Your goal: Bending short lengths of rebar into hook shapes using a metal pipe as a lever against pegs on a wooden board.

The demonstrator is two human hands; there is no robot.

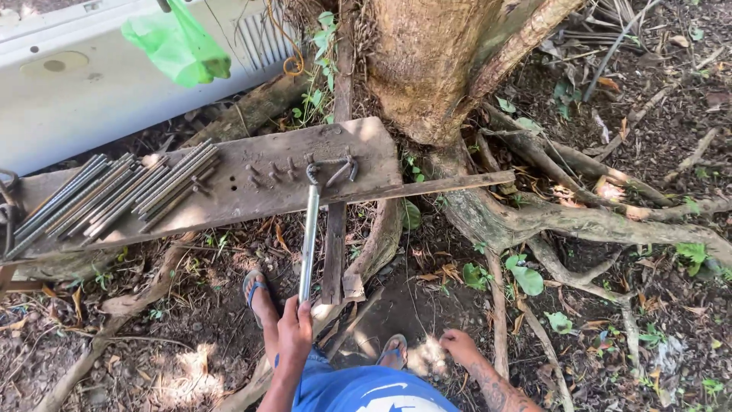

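**Left hand on a long metal pipe at a bending board under a tree**

The left hand (294, 326) is wrapped shut around the near end of a long, straight, silver-grey metal pipe (308, 240). From that grip the pipe runs away from the person, up to a weathered grey wooden board (229, 191) lying across the roots. The pipe's far end meets a bent piece of dark steel rod (332, 169), which sits among a cluster of short metal pegs (268, 172) driven into the board.

Farther left of the hand, on the far left part of the board, lies a bundle of straight ribbed steel bars (114, 194), laid side by side at a slant. Just right of the pipe, a narrow dark wooden plank (333, 244) runs roughly parallel to it, from the board back towards the person.

The right hand (459, 345) is low, down by the bare soil and thin brown tree roots (534, 221), well apart from the pipe. Its fingers look loosely curled and nothing shows in them, though glare makes it hard to tell.

Between and below the hands are two feet in blue sandals (255, 288). Beyond the board rises a thick brown tree trunk (427, 69), and beyond the left hand's side a translucent green plastic bag (179, 46) hangs before a pale grey metal panel (76, 91).
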